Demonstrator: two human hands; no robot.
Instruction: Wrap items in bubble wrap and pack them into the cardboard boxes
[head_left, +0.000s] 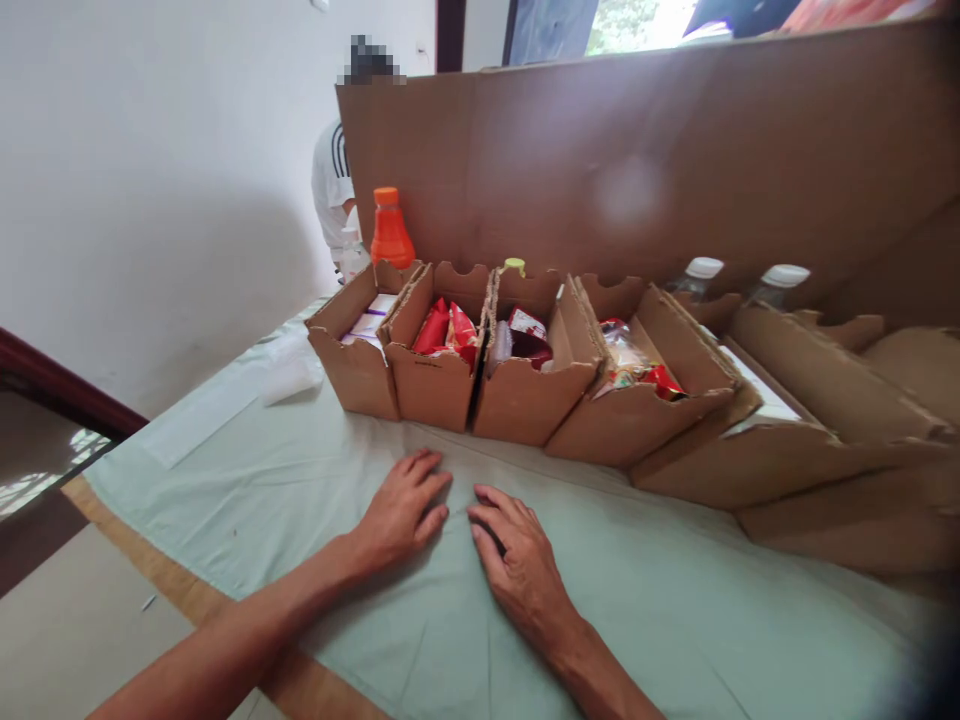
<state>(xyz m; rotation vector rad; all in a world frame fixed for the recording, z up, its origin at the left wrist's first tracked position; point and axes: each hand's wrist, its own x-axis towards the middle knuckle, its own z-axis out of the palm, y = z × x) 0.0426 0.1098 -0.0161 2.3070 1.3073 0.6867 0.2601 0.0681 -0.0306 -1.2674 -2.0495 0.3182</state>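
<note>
My left hand (405,508) rests on the pale green cloth (360,630), fingers a little apart and nothing in them. Close beside it lies my right hand (517,555), also on the cloth, with its fingers loosely curved and holding nothing. Just beyond both hands stands a row of open cardboard boxes. The leftmost box (360,375) has white packets (369,322) in it. Red packets (448,328) fill the second box (435,392). In the third box (517,405) are dark red and white packages (529,335). Clear and red wrapped packs (634,360) lie in the fourth box (645,420).
Behind the boxes rises a tall cardboard panel (600,150). An orange bottle (390,235) and white-capped bottles (703,270) stand between. A clear plastic bag (292,370) lies at the left. More boxes (847,500) continue rightward. A person in a white sleeve (330,170) is behind the panel.
</note>
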